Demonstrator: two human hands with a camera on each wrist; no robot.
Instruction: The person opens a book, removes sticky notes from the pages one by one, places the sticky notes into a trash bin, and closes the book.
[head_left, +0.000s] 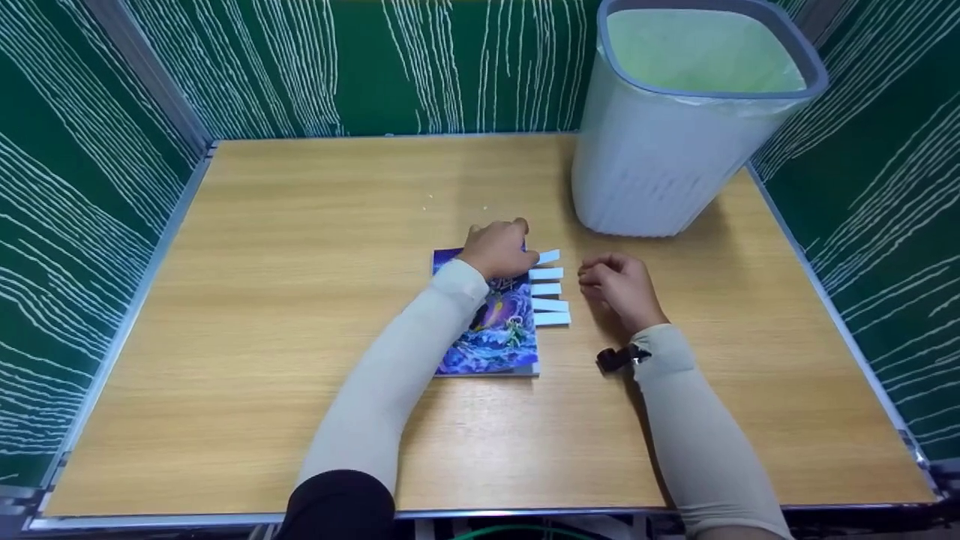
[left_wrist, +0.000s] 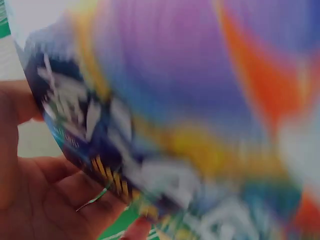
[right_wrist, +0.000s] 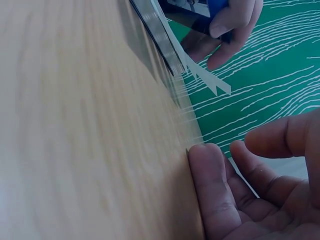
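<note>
A book (head_left: pixel 491 349) with a blue and purple picture cover lies on the table. Several white paper strips (head_left: pixel 547 289) stick out from its right side. My left hand (head_left: pixel 501 249) is at the book's upper right corner. In the right wrist view, the left thumb (right_wrist: pixel 220 27) lies over the raised cover, with fingers behind it. The cover (left_wrist: pixel 165 75) fills much of the left wrist view, blurred. To the right of the strips, my right hand (head_left: pixel 619 289) rests low at the table, fingers loosely bent and holding nothing.
A tall white bin (head_left: pixel 660 165) with a grey rim and a pale green liner stands at the back right of the wooden table (head_left: pixel 262 315). Tiny white bits (head_left: pixel 429 198) lie behind the book. Green panels (head_left: pixel 367 67) with white lines enclose the back and sides.
</note>
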